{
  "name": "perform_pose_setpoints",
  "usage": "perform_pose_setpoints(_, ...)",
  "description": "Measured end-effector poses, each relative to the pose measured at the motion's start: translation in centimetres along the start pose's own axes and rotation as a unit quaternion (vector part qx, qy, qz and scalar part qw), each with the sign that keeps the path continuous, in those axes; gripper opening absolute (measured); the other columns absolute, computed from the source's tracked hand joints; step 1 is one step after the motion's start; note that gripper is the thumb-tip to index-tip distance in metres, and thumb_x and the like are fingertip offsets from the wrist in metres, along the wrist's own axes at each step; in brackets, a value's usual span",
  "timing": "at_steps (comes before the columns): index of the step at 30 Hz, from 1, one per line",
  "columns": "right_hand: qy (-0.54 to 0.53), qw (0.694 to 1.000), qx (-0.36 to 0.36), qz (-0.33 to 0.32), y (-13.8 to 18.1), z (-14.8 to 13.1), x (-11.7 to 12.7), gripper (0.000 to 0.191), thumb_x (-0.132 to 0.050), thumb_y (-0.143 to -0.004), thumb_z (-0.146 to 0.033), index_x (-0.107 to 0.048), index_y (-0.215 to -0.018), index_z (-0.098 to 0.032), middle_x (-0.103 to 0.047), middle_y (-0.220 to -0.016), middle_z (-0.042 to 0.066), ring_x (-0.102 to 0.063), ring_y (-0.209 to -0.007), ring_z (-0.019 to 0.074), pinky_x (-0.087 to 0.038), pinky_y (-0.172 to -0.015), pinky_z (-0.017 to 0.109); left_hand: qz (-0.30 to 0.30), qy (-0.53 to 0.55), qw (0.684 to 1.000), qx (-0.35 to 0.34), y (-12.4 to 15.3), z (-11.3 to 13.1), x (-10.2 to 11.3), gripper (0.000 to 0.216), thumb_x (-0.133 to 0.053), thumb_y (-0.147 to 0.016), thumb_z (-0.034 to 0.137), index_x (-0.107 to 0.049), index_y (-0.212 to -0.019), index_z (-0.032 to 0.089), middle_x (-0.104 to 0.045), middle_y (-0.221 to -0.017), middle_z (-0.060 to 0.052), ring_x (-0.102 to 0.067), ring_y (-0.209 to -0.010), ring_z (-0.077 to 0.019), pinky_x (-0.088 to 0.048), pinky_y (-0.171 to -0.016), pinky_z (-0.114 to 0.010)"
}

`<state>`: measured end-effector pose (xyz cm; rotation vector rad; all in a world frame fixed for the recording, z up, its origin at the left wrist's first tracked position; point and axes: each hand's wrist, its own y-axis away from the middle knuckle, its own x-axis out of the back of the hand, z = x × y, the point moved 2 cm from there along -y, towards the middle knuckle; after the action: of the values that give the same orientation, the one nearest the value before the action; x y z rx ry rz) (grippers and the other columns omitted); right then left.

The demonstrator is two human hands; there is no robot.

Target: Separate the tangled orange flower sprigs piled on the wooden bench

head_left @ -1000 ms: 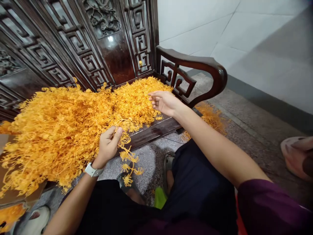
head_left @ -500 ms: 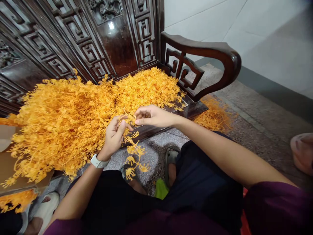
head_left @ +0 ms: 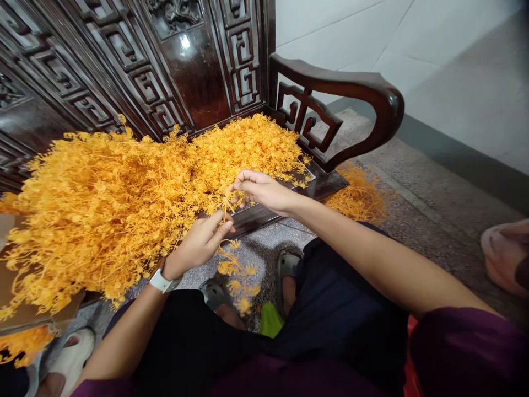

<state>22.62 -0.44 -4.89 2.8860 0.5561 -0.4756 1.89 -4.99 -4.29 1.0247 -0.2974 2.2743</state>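
A thin yellow-orange plastic flower stem [head_left: 234,268] hangs below my left hand [head_left: 204,238], its clawed flower heads dangling over the floor. The thumb and fingers of that hand pinch the stem. My right hand [head_left: 258,190] is a little higher and to the right, its fingertips closed on the upper end of the same stem. Behind both hands lies a heap of loose yellow flower heads [head_left: 252,143] on the bench seat. To the left is a big tangled pile of yellow stems with flowers [head_left: 103,204].
The dark carved wooden bench [head_left: 206,82] has a curved armrest [head_left: 347,82] at right. Bare yellow stems [head_left: 359,193] lie on the floor beyond the seat. A cardboard box [head_left: 70,311] stands at lower left. Other people's feet [head_left: 506,256] show at both sides; something green [head_left: 270,320] is between my feet.
My left hand has moved down and to the right, and my right hand has risen slightly. The dangling stem has swung down and to the right.
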Motion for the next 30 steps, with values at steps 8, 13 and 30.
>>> perform_pose_setpoints(8, -0.125, 0.988, -0.074, -0.051, 0.2, -0.4, -0.8, 0.024, -0.076, -0.086, -0.034, -0.056, -0.084, -0.021, -0.065, -0.086, 0.006, -0.058, -0.071, 0.0167, -0.049, -0.061, 0.031, 0.040, 0.173, 0.983, 0.046, -0.2, -2.3, -0.2, 0.031, -0.046, -0.108, 0.049, -0.055, -0.097, 0.022, -0.071, -0.073, -0.001, -0.058, -0.059, -0.0155, -0.041, -0.056, -0.027)
perform_pose_setpoints(13, -0.040, 0.999, -0.031, -0.002, 0.2, -0.3, -1.0, 0.038, -0.079, -0.087, -0.046, -0.054, -0.075, -0.021, -0.054, -0.078, 0.002, -0.047, -0.068, 0.0146, -0.043, -0.059, 0.031, 0.017, 0.154, 0.987, 0.041, -0.3, -2.3, -0.2, 0.032, -0.044, -0.109, 0.048, -0.059, -0.101, 0.021, -0.068, -0.068, 0.001, -0.051, -0.050, -0.0124, -0.038, -0.051, -0.025)
perform_pose_setpoints(30, -0.010, 0.994, -0.104, 0.027, 0.4, 1.0, -1.2, 0.041, -0.084, -0.079, -0.054, -0.059, -0.084, -0.022, -0.052, -0.076, 0.000, -0.034, -0.060, 0.0114, -0.026, -0.046, 0.027, 0.161, 0.130, 0.977, 0.049, -0.8, -3.2, 0.6, 0.037, -0.049, -0.106, 0.052, -0.060, -0.090, 0.021, -0.063, -0.060, 0.000, -0.050, -0.050, -0.0142, -0.037, -0.052, -0.028)
